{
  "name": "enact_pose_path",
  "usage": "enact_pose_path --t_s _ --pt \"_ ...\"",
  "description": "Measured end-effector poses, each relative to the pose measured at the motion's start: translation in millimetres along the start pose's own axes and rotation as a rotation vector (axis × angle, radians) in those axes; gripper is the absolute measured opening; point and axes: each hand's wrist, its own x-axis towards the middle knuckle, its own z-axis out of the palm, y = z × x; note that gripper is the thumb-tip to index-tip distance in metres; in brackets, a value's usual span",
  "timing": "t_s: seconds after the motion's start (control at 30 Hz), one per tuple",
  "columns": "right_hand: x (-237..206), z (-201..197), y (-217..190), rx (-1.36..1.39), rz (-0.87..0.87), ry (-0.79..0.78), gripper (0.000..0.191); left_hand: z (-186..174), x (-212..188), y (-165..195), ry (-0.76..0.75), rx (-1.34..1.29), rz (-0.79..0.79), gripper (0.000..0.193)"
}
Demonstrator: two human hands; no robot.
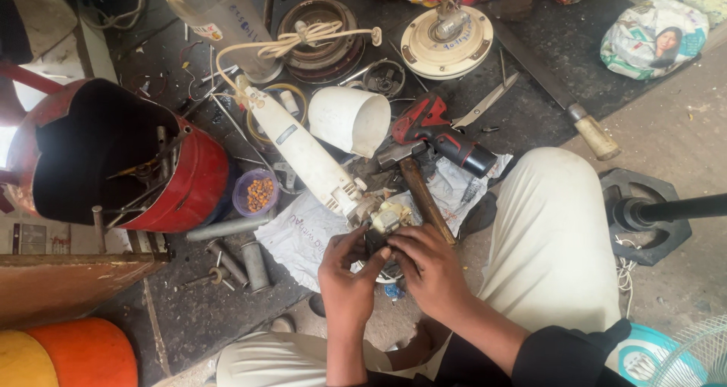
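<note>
Both of my hands are closed on a small motor [388,222] with exposed metal parts, at the lower end of a long white appliance body [303,151] that slants up to the left, its cream cord [295,42] looped above. My left hand [347,275] grips the motor from the left side. My right hand [428,269] grips it from the right and below. A hammer with a wooden handle [422,194] lies just right of my hands. A red and black power drill [443,135] rests above it. A crumpled white bag [303,239] lies under the work.
A red metal can [193,182] with tools stands at left. Nearby are a purple cup of small orange bits [257,192], a white plastic cone [350,119], grey metal tubes [254,264], round fan motors [447,40], scissors [485,103], a long knife [560,92], a fan stand base [644,214] and my knees in light trousers [553,235].
</note>
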Motion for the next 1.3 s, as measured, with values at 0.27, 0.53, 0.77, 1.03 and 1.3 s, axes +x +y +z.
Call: enact_pose_path --t_s 0.27,0.53,0.77,1.03,1.3 --pt "1.4 -1.0 -6.7 0.045 0.126 0.032 0.025 4.0 2.9 0.9 -0.004 0.028 0.129 0.045" --pt "-3.9 -2.1 -6.0 0.099 0.157 0.07 0.022 4.8 1.9 3.5 0.01 0.029 0.097 0.048" --pt "-6.0 1.4 -2.7 0.142 0.215 -0.012 0.021 6.8 -2.3 9.8 0.067 0.053 0.054 0.046" --pt "-3.6 2.9 -4.8 0.067 0.202 0.01 0.022 8.0 0.0 4.6 0.065 -0.078 -0.038 0.048" --pt "-0.8 6.9 6.3 -0.038 0.096 0.017 0.02 8.4 -0.6 -0.8 0.055 -0.09 0.063 0.047"
